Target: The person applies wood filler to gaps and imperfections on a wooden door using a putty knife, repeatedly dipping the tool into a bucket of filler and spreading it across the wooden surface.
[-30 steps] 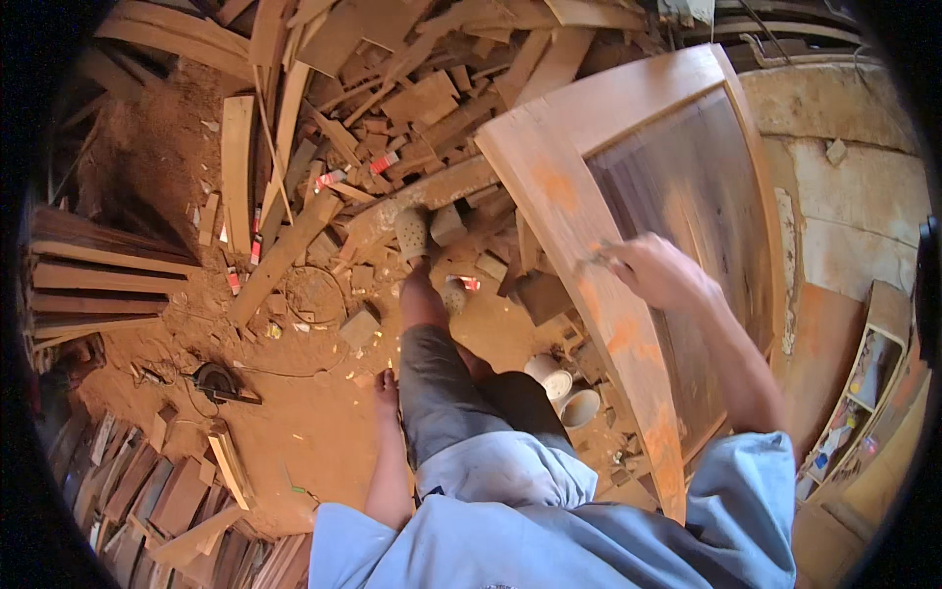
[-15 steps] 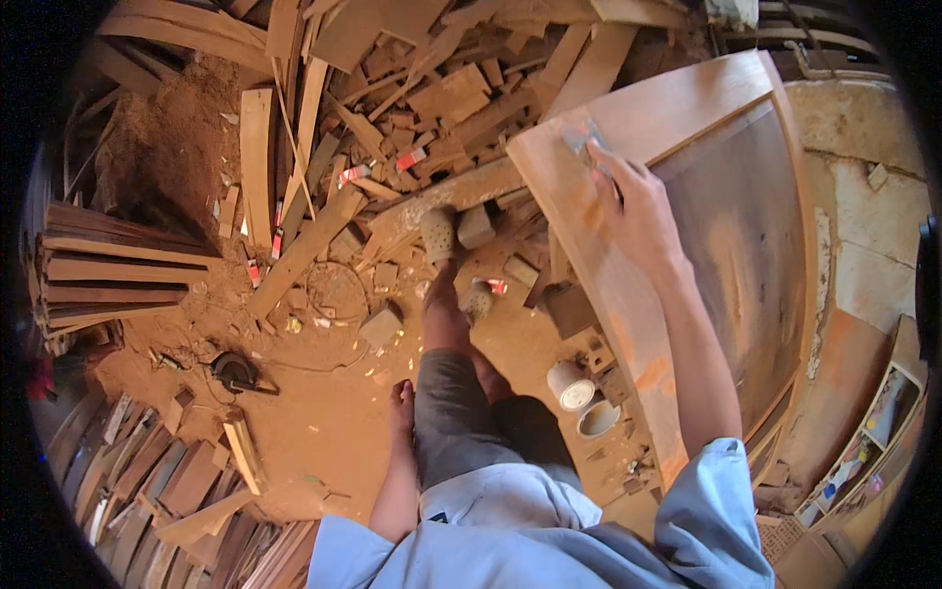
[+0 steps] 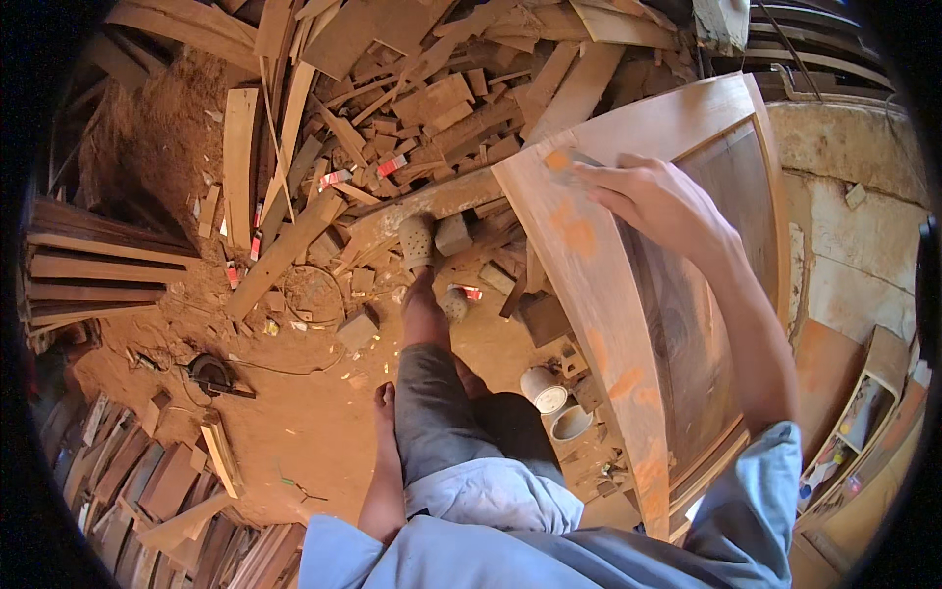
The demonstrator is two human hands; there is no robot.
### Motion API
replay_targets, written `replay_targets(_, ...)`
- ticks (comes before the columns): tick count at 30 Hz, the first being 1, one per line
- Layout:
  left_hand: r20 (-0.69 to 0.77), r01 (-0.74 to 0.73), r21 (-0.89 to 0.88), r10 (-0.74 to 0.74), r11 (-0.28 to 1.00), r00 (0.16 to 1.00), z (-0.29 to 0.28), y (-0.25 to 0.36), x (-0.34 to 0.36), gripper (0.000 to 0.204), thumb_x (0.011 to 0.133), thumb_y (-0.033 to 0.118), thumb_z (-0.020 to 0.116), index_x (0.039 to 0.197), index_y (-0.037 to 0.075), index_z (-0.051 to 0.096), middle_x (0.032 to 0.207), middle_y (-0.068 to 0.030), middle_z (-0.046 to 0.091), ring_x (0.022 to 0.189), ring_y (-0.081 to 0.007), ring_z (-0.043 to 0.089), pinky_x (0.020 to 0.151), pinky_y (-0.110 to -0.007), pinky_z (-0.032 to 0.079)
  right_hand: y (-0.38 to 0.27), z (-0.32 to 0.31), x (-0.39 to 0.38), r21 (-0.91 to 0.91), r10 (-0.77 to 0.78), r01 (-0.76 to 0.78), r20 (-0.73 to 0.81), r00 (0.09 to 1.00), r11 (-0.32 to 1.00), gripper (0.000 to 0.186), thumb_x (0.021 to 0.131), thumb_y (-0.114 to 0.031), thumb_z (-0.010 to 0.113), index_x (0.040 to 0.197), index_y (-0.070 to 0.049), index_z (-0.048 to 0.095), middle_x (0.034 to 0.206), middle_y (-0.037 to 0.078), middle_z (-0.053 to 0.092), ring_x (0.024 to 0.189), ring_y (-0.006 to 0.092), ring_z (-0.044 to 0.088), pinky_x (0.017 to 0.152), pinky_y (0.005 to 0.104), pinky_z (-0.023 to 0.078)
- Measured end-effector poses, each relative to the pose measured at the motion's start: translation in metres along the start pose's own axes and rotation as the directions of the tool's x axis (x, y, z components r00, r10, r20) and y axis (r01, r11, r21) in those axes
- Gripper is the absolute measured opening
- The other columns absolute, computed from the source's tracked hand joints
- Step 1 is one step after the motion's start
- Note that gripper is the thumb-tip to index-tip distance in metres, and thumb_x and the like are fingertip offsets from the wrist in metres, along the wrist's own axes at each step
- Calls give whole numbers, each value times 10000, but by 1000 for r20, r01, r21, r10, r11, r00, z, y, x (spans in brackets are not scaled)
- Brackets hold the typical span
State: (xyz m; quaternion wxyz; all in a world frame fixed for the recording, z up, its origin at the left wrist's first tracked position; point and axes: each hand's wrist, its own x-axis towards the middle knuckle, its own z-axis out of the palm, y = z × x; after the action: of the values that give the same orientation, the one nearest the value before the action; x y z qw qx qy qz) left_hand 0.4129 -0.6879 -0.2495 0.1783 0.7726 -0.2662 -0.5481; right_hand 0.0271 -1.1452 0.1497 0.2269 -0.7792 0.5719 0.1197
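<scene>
My right hand [image 3: 662, 201] is closed around a putty knife [image 3: 581, 164]; its blade lies at the top left corner of a large wooden panel door [image 3: 721, 103]. Orange putty [image 3: 557, 159] shows by the blade. More orange putty patches [image 3: 628, 383] mark the door's pale left frame piece, and a darker brown panel [image 3: 677, 294] fills its middle. Against my side hangs my left hand [image 3: 386, 397], apart from any tool, seen nearly end-on and small, so its fingers do not show clearly.
Wood offcuts [image 3: 432, 103] are heaped ahead. Two cans [image 3: 543, 390] stand left of the door, near my legs. A circular saw [image 3: 211, 375] with a cord sits on the dusty floor, and stacked boards [image 3: 108, 285] are at the left. A shelf box [image 3: 859, 417] stands at the right.
My right hand has turned, its wrist and forearm swinging right, while the putty knife has moved slightly left toward the door's corner. The whole view has shifted a little. My left arm still hangs down.
</scene>
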Motion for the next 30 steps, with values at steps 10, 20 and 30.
replay_targets(10,6,95,-93,-95,991,995,-2,18,-20,467,995,430,551,1202,17,616,1117,-151,674,1051,-248,614,915,-375,484,40,-16,34,-100,-53,78,235,971,992,306,924,-233,613,1195,-115,691,851,169,678,805,364,651,761,442,508)
replay_targets(20,27,131,-56,-130,990,991,-3,18,-6,482,1000,439,530,1214,14,607,1153,-174,663,1084,-274,615,936,-381,474,17,53,1,348,103,-8,-255,961,938,378,921,-118,637,1297,-93,612,1100,222,677,989,373,666,869,390,516)
replay_targets(30,21,143,-74,-142,987,990,-2,33,-5,453,1007,401,534,1210,4,613,1170,-183,668,1096,-279,620,941,-386,477,13,23,-41,349,264,-288,117,957,892,344,941,-118,609,1280,-67,620,1047,256,661,879,392,650,817,399,509)
